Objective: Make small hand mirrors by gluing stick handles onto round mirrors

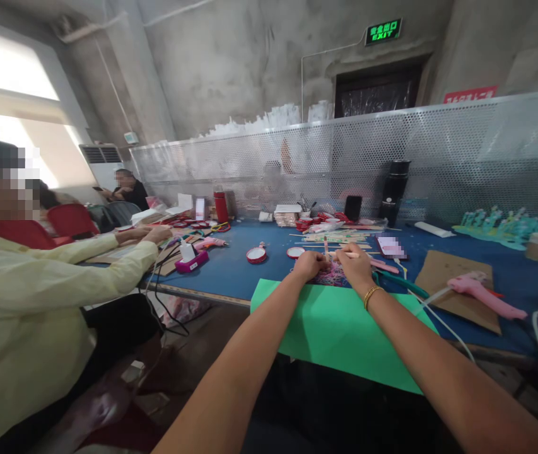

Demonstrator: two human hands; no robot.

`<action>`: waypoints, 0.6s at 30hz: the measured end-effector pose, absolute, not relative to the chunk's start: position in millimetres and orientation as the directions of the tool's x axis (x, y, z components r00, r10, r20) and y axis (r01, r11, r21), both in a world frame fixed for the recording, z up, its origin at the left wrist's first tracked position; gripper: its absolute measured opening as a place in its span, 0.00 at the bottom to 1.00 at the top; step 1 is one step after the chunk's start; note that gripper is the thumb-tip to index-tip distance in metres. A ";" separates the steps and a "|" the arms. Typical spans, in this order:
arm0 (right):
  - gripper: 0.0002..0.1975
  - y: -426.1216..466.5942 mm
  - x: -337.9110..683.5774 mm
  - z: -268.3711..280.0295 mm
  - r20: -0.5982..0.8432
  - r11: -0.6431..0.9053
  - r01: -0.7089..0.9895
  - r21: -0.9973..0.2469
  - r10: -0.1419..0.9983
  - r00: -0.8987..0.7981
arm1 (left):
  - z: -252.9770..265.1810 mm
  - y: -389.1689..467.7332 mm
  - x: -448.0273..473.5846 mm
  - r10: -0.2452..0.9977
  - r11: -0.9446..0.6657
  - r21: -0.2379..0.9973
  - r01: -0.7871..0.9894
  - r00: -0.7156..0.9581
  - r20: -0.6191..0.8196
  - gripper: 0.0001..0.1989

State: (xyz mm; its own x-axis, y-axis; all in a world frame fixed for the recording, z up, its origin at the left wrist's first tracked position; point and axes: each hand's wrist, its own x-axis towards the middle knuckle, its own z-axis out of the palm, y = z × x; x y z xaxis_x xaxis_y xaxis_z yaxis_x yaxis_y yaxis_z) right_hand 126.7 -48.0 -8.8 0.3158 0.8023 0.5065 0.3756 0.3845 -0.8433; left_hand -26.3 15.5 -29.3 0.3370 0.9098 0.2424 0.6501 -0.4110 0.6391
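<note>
My left hand is closed at the front of the blue table, its fingertips hidden or too small to make out. Just beside them a short brownish-pink stick stands upright; whether they grip it I cannot tell. Close by on the right, my right hand is closed around a pale, slim stick lying roughly level. Beneath both hands spreads a tangle of pink and purple threads. A green sheet hangs over the table edge under my forearms.
Round red-rimmed lids lie left of my hands. Thin sticks and a phone are behind them. At right, a pink glue gun rests on cardboard, with a white cable. A co-worker in a yellow top sits at left.
</note>
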 end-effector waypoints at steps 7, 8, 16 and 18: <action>0.08 -50.1 127.0 -7.9 0.505 0.375 0.377 -0.847 0.788 0.352 | -29.9 16.1 -26.2 0.907 -0.417 0.640 0.646 0.344 0.244 0.14; 0.07 -50.5 126.4 -7.6 0.507 0.386 0.364 -0.848 0.790 0.343 | -30.2 16.3 -26.1 0.908 -0.415 0.641 0.646 0.344 0.241 0.14; 0.08 -47.8 126.2 -10.0 0.492 0.391 0.331 -0.859 0.810 0.319 | -29.6 15.4 -26.1 0.913 -0.404 0.639 0.654 0.330 0.240 0.15; 0.08 -47.7 126.8 -10.0 0.489 0.382 0.335 -0.861 0.802 0.342 | -29.7 15.6 -26.5 0.906 -0.420 0.638 0.646 0.344 0.248 0.17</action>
State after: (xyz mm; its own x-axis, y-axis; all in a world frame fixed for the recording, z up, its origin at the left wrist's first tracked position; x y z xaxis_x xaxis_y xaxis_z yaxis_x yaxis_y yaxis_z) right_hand 126.8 -47.7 -10.0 0.3425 0.8020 0.4895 0.3350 0.3825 -0.8611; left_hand -26.5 15.6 -29.7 0.3436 0.9058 0.2479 0.6461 -0.4196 0.6376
